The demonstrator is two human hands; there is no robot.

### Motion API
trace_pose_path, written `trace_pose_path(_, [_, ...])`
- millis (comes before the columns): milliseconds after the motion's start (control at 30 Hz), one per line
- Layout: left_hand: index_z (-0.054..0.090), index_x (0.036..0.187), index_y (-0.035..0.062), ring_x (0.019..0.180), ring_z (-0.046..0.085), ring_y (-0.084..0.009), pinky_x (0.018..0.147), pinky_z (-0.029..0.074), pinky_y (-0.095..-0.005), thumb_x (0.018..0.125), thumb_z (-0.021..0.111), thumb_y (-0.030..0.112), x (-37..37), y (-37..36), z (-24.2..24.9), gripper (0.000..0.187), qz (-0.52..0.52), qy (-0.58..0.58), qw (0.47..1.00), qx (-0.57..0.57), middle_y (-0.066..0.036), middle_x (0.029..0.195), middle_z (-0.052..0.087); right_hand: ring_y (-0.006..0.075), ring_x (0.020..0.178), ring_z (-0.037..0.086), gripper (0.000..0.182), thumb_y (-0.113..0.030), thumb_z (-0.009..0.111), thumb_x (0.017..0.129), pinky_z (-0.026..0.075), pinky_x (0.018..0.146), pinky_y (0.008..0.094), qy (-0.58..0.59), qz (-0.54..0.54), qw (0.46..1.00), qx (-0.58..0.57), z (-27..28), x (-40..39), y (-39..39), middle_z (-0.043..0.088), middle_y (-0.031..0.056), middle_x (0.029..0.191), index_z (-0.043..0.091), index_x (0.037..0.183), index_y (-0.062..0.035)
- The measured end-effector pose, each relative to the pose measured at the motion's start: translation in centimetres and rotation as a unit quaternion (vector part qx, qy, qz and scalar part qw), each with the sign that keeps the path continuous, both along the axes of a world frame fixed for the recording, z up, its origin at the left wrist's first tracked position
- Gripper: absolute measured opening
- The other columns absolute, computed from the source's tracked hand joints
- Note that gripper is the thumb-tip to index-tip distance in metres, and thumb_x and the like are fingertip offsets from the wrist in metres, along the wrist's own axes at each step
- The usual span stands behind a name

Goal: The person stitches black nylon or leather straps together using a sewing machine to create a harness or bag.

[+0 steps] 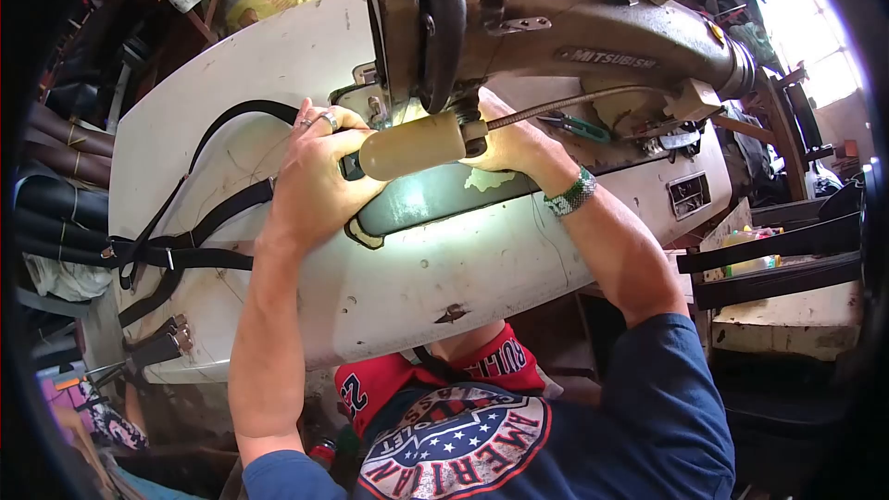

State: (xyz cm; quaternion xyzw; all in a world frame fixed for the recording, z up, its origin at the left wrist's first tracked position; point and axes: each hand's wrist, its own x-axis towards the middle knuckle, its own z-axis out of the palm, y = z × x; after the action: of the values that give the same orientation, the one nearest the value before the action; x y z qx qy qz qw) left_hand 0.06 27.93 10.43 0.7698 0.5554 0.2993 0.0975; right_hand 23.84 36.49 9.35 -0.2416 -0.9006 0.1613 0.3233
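Note:
A brown Mitsubishi sewing machine (pixel 519 14) stands over the white table (pixel 315 287), its lit lamp (pixel 412 148) hanging before the needle area. My left hand (pixel 319 162), a ring on one finger, is closed at the left of the lamp. A black strap (pixel 236 204) runs into it, and a dark bit shows by the thumb. My right hand (pixel 519 143) lies low beside the machine's needle end, right of the lamp. Its fingertips are hidden behind the lamp and machine, so what they touch cannot be seen. Below both hands is the machine's dark bed plate (pixel 444 199).
More black straps with metal buckles (pixel 153 255) trail over the table's left side. A green-handled tool (pixel 579 127) lies under the machine arm. Dark rolls of material (pixel 60 204) are stacked at the left, and a bottle (pixel 750 255) stands on a shelf at the right.

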Motion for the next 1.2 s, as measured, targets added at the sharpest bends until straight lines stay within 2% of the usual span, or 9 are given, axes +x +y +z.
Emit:
trace_pose_path(367, [0.077, 0.098, 0.0023, 0.098, 0.065, -0.0288, 0.12, 0.035, -0.0492, 0.074, 0.081, 0.016, -0.1, 0.5, -0.3, 0.028, 0.005, -0.017, 1.0, -0.006, -0.009, 0.097, 0.067, 0.0433, 0.083, 0.063, 0.012, 0.001, 0.065, 0.067, 0.051, 0.079, 0.0484, -0.04, -0.032, 0.998, -0.024, 1.8, -0.1, -0.2, 0.064, 0.023, 0.078, 0.06, 0.078, 0.0031])
trace_pose_path(467, [0.077, 0.098, 0.0012, 0.098, 0.065, -0.0291, 0.119, 0.035, -0.048, 0.073, 0.081, 0.016, -0.2, 0.6, -0.4, 0.029, -0.001, -0.014, 1.0, -0.001, -0.009, 0.097, 0.068, 0.0443, 0.081, 0.064, 0.014, 0.001, 0.065, 0.067, 0.052, 0.075, 0.0495, -0.061, 0.005, 0.996, -0.065, -0.2, 0.2, 2.0, 0.066, 0.0237, 0.078, 0.062, 0.08, 0.0035])
trace_pose_path(600, [0.077, 0.098, 0.0011, 0.099, 0.065, -0.0296, 0.119, 0.036, -0.0468, 0.073, 0.081, 0.015, -0.3, 0.7, -0.6, 0.029, 0.004, -0.014, 1.0, 0.008, -0.009, 0.097, 0.068, 0.0443, 0.078, 0.066, 0.018, 0.0, 0.065, 0.067, 0.053, 0.07, 0.0498, -0.048, 0.032, 0.995, -0.078, 0.7, 0.1, 2.0, 0.067, 0.0238, 0.077, 0.066, 0.086, 0.002])
trace_pose_path(833, [0.078, 0.095, 0.0018, 0.097, 0.063, -0.0297, 0.102, 0.046, -0.0409, 0.072, 0.08, 0.014, -0.3, 0.9, 0.1, 0.026, 0.006, 0.013, 1.0, 0.015, -0.009, 0.097, 0.069, 0.0417, 0.074, 0.067, 0.012, -0.001, 0.063, 0.072, 0.053, 0.067, 0.0487, -0.073, -0.005, 0.997, -0.012, 0.6, -0.1, 1.7, 0.067, 0.0222, 0.076, 0.068, 0.083, 0.0016])
trace_pose_path(933, [0.077, 0.094, 0.0027, 0.097, 0.061, -0.0299, 0.095, 0.047, -0.0408, 0.073, 0.081, 0.014, -0.3, 0.8, -0.1, 0.024, 0.01, 0.027, 0.999, 0.03, -0.009, 0.097, 0.068, 0.0416, 0.074, 0.067, 0.009, 0.0, 0.063, 0.072, 0.053, 0.067, 0.0488, -0.05, -0.039, 0.998, -0.009, 0.9, -0.5, 0.9, 0.067, 0.0219, 0.077, 0.067, 0.08, 0.0019])
trace_pose_path(1033, [0.074, 0.093, 0.0035, 0.098, 0.058, -0.0303, 0.091, 0.046, -0.0415, 0.074, 0.082, 0.016, -0.6, 1.0, -0.4, 0.024, 0.008, 0.05, 0.998, 0.047, -0.008, 0.099, 0.067, 0.0415, 0.075, 0.067, 0.011, 0.0, 0.064, 0.073, 0.053, 0.069, 0.0481, -0.155, -0.079, 0.985, -0.011, 3.3, -0.6, 0.1, 0.067, 0.0215, 0.077, 0.067, 0.083, 0.0017])
trace_pose_path(1100, [0.074, 0.093, 0.004, 0.097, 0.059, -0.0298, 0.092, 0.045, -0.0411, 0.074, 0.082, 0.016, -0.4, 0.8, -0.4, 0.024, 0.016, 0.067, 0.996, 0.055, -0.007, 0.098, 0.066, 0.041, 0.079, 0.067, 0.014, -0.002, 0.066, 0.075, 0.053, 0.074, 0.0474, -0.205, -0.088, 0.974, -0.024, 3.7, 0.1, 0.1, 0.068, 0.0208, 0.081, 0.067, 0.088, 0.0012])
trace_pose_path(1167, [0.074, 0.093, 0.0046, 0.097, 0.059, -0.0297, 0.092, 0.045, -0.0409, 0.074, 0.081, 0.016, -0.2, 0.6, -0.5, 0.024, 0.02, 0.082, 0.994, 0.069, -0.007, 0.098, 0.065, 0.0398, 0.088, 0.067, 0.018, -0.005, 0.068, 0.077, 0.053, 0.081, 0.0466, -0.192, -0.074, 0.978, -0.039, 3.4, 0.9, 0.6, 0.07, 0.0198, 0.089, 0.067, 0.094, 0.0004])
trace_pose_path(1200, [0.074, 0.093, 0.005, 0.097, 0.059, -0.0297, 0.092, 0.044, -0.0407, 0.073, 0.081, 0.016, -0.1, 0.6, -0.5, 0.024, 0.023, 0.09, 0.993, 0.076, -0.007, 0.098, 0.065, 0.0391, 0.096, 0.066, 0.017, -0.007, 0.069, 0.08, 0.052, 0.085, 0.0463, -0.175, -0.07, 0.982, -0.001, 3.6, 1.6, 0.2, 0.07, 0.0191, 0.096, 0.066, 0.096, -0.0002])
